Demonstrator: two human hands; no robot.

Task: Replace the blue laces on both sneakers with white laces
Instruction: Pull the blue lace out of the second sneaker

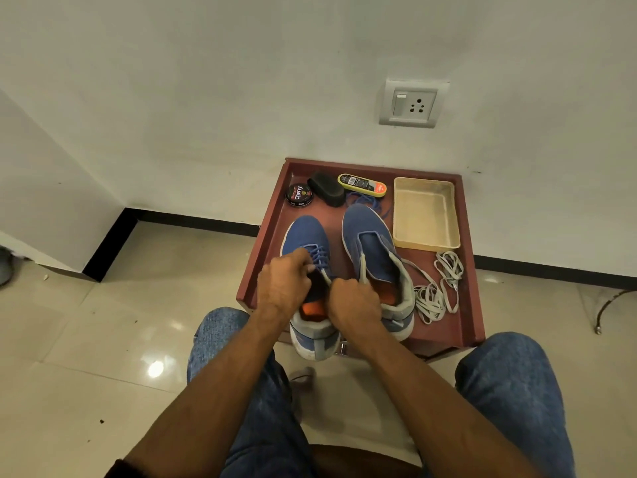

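Right sneaker (374, 250) stripped, blue lace (370, 201) discarded at twelve o'clock; left sneaker (306, 243) still blue-laced, both hands' fingers (303, 260) pinching its laces.

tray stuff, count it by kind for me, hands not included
sneakers: 2, left sneaker and right sneaker
loose laces: 2, blue lace and white lace
shoe-care items: 3, polish tin, black brush, yellow applicator
baskets: 1, cream basket
total: 8
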